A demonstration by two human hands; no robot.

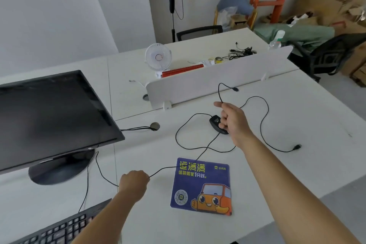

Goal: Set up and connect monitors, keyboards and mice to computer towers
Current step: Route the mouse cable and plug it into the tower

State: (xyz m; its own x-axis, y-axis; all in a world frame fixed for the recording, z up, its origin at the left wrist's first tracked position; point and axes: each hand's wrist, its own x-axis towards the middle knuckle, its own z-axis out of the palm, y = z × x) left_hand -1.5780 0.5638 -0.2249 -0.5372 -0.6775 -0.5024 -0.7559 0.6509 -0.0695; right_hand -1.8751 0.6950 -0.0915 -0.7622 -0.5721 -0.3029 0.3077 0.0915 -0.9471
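Fisted left hand [134, 182], extended pinching right hand [231, 118]

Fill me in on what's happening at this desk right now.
A person is sorting out computer cables on a white desk. The left hand grips a black cable that runs across the top of the mouse pad toward the mouse, which lies on the desk beyond the pad. The right hand, raised above the mouse, pinches a cable loop. A plug lies loose at the right, unconnected. The monitor is dark.
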